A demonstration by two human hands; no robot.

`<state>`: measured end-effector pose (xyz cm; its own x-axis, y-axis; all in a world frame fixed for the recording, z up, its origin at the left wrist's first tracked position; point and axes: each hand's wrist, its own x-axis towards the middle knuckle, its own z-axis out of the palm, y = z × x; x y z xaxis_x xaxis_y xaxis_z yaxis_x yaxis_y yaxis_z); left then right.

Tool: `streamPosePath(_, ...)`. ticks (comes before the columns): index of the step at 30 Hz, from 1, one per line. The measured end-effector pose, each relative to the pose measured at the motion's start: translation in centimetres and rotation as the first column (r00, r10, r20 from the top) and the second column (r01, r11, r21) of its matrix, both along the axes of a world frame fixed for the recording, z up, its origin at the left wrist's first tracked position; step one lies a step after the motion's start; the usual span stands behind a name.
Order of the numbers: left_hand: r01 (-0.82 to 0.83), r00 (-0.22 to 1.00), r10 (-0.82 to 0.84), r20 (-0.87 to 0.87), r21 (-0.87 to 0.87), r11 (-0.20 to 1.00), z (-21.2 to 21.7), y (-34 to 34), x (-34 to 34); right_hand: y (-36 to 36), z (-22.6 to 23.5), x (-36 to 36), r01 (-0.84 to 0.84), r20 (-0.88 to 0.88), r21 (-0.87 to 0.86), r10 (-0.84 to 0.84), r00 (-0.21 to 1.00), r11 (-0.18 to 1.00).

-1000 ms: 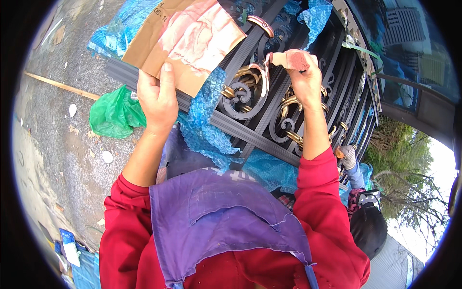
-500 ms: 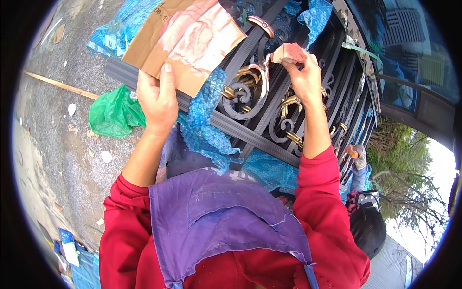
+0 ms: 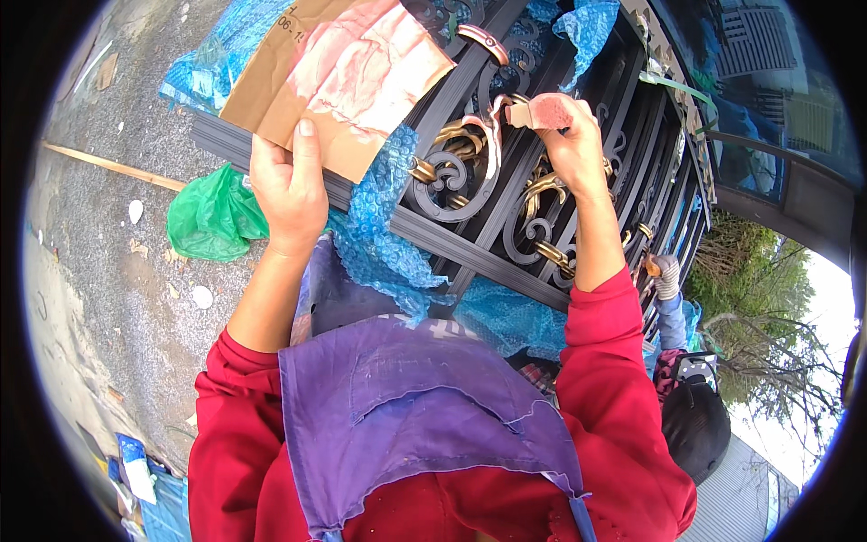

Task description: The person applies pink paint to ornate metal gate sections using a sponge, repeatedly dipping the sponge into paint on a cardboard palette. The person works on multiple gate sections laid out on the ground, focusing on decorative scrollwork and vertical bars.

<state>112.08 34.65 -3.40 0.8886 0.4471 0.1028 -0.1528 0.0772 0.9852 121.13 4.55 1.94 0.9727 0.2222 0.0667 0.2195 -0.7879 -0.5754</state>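
Observation:
My left hand [image 3: 291, 194] is closed on the lower edge of a brown cardboard sheet [image 3: 257, 95], thumb on top. Wrinkled pink paint [image 3: 361, 77] coats much of that sheet. Between the thumb and fingers of my right hand [image 3: 576, 149] is a small sponge [image 3: 549, 112], pale on one side and reddish-pink on the other. The sponge is beside a scrolled ornament [image 3: 495, 149] with a pinkish coating, on a dark metal gate panel [image 3: 452, 239]. Whether the sponge touches the ornament I cannot tell. Gold-coloured pieces [image 3: 462, 140] decorate the scrolls nearby.
Blue bubble wrap [image 3: 384, 253] hangs around the gate's edges. A green plastic bag [image 3: 217, 217] and a wooden strip [image 3: 113, 165] lie on the gravelly ground at left. Another person in a dark cap [image 3: 694, 429] is at the right, a gloved hand [image 3: 666, 275] near the gate.
My right hand has turned the sponge slightly, so its reddish face shows differently beside the ornament. The cardboard has shifted slightly left. The other person's gloved hand has moved a little.

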Motion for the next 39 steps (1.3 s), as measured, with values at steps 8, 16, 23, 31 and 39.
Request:
streamPosePath(8, 0.011, 1.0, -0.01, 0.02, -0.057, 0.998, -0.5, 0.0, -0.1, -1.2, -0.7, 0.1, -0.151, 0.039, -0.064, 0.154, 0.987, 0.986)
streamPosePath(16, 0.004, 1.0, -0.003, -0.019, 0.023, 1.0, -0.6, 0.1, -0.1, -1.2, -0.4, -0.1, -0.146, 0.02, -0.049, 0.147, 0.989, 0.988)
streamPosePath(23, 0.014, 1.0, -0.013, 0.003, -0.027, 1.0, -0.4, 0.1, -0.1, -1.1, 0.4, -0.7, -0.227, -0.001, -0.147, 0.229, 0.973, 0.963)
streamPosePath(31, 0.019, 1.0, -0.018, 0.024, -0.047, 0.999, -0.3, -0.1, -0.1, -0.9, 0.7, -1.5, -0.298, -0.023, -0.176, 0.299, 0.954, 0.938)
streamPosePath(39, 0.016, 1.0, -0.016, 0.011, -0.022, 1.0, -0.3, 0.0, -0.1, -1.2, 0.2, -1.1, -0.38, -0.005, -0.125, 0.383, 0.924, 0.916)
